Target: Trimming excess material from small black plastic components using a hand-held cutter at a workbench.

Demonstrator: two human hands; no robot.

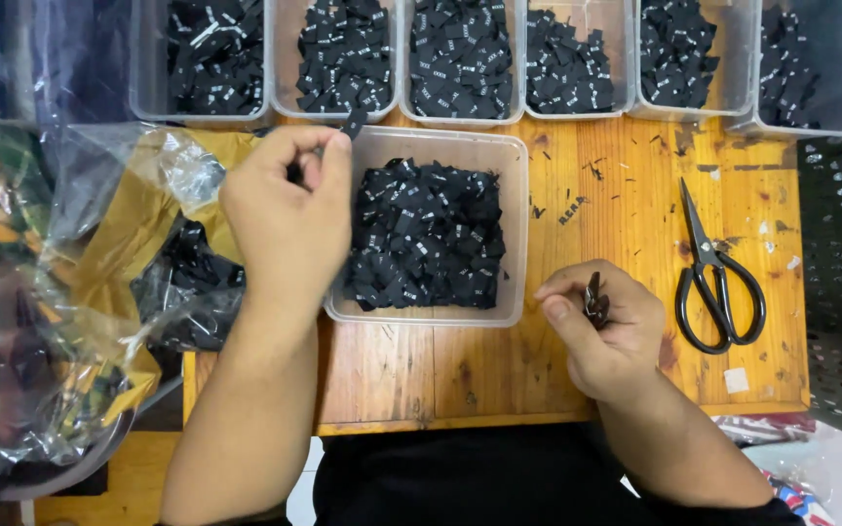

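**Hands over the label tubs**

Nearest me, the right hand point(604, 326) is curled shut around a thin stack of small black labels point(595, 302), pinched upright between thumb and forefinger, probably so the pile stays squared. It hovers over bare tabletop point(421, 370) near the front edge. Black scissors point(715, 278) lie closed just to its right, handles toward me (within easy reach, I judge), with open wood around them. Farther in, the clear central tub point(514, 234) sits full of loose labels, its open top giving access from both sides. My left hand point(289, 209) is closed on one label point(354, 122) at the tub's far left corner. Crinkled plastic bags point(99, 273) crowd the left margin. Farthest, a row of tubs point(577, 114) lines the back edge, leaving little room there.
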